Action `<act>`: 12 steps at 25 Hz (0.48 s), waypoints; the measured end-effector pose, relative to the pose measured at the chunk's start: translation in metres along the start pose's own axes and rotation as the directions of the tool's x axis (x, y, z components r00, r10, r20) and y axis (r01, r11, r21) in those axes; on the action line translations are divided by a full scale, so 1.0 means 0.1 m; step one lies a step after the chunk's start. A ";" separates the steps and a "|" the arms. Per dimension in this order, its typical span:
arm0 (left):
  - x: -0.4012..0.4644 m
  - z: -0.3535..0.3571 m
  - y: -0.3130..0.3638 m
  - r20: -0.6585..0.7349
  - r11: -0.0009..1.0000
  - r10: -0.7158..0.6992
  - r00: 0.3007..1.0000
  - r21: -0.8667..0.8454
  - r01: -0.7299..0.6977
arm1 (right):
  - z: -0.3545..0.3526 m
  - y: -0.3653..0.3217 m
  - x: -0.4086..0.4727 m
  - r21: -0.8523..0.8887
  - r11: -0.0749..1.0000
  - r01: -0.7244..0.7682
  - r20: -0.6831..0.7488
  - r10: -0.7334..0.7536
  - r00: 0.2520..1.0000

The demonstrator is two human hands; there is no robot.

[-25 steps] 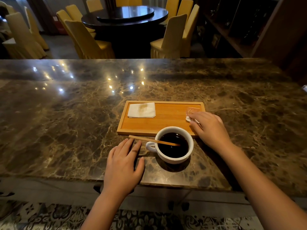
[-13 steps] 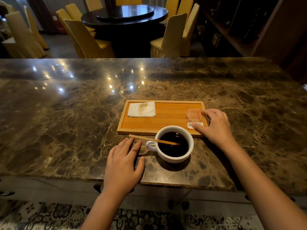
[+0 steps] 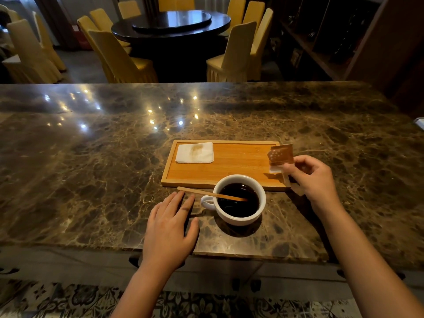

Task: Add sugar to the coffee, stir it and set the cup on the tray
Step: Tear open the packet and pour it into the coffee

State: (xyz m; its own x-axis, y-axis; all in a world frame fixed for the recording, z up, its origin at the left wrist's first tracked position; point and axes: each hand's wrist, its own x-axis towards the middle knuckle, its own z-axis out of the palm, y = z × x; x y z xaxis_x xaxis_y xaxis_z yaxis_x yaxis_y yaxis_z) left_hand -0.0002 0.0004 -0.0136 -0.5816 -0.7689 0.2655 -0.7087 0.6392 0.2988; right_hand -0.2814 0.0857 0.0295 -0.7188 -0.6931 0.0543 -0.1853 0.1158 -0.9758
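Right now the right hand pinches a sugar packet by its lower edge between thumb and fingertips, lifted clear of the tray and held above its right end; the packet stands roughly upright, its brown printed face toward the camera. The left hand lies flat and open on the counter, palm down, fingers spread a little, gripping nothing, just left of the cup.

The white cup sits on the counter, not on the tray, close against the tray's near edge, with its handle turned toward the left hand. It is filled with black coffee. A wooden stir stick rests across its rim (one end dipped in the coffee, the other jutting out to the left above the left hand's fingertips).

The wooden tray lies lengthwise behind the cup. On its left end sits a folded white napkin with a faint brown stain. Beyond the counter stand a dark round table and chairs in yellow covers.
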 end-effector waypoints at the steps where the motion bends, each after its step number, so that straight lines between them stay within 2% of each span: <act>1: 0.00 0.00 0.00 0.000 1.000 0.000 1.000 0.001 0.000 | -0.02 -0.06 -0.05 0.137 0.991 -0.008 0.018 0.006 1.000; 3: 0.00 0.01 -0.01 0.000 1.000 0.002 1.000 0.003 -0.002 | -0.03 -0.15 -0.14 0.383 0.922 -0.058 0.077 0.030 0.997; 6: 0.01 0.01 -0.01 0.001 1.000 0.002 1.000 0.003 -0.002 | 0.01 -0.21 -0.22 0.516 0.847 -0.126 0.117 0.076 0.990; 9: 0.01 0.01 0.00 0.005 1.000 -0.003 1.000 0.003 0.003 | 0.03 -0.26 -0.28 0.532 0.835 -0.142 0.129 0.086 0.988; 12: 0.01 0.01 -0.01 0.008 1.000 -0.003 1.000 0.002 0.003 | 0.01 -0.32 -0.32 0.403 0.914 -0.042 0.153 -0.022 0.988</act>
State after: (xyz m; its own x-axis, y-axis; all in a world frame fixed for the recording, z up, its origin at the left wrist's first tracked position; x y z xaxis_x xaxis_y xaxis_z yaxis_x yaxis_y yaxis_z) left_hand -0.0005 -0.0005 -0.0148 -0.5825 -0.7711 0.2572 -0.7115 0.6367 0.2973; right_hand -0.2521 0.1036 0.0585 -0.6038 -0.7960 0.0427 0.1306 -0.1517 -0.9798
